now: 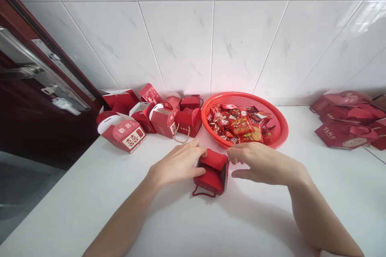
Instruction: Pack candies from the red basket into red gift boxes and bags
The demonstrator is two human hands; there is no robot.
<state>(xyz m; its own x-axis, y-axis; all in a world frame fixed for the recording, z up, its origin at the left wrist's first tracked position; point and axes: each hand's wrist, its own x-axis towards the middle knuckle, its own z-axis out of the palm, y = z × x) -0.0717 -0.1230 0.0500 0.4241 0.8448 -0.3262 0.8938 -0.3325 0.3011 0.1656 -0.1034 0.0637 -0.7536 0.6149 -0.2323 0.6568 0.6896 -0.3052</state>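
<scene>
A small red paper gift box [212,176] is grasped at its near edge by the left hand [177,164], while the loosely open right hand [256,162] is held just beside it.

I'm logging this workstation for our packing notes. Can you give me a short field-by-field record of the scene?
Left hand: on small red gift box
Right hand: beside the box, fingers spread
Basket: red, holding wrapped sweets
Left of basket: folded gift boxes
Far right: flat red boxes
Surface: white counter
</scene>
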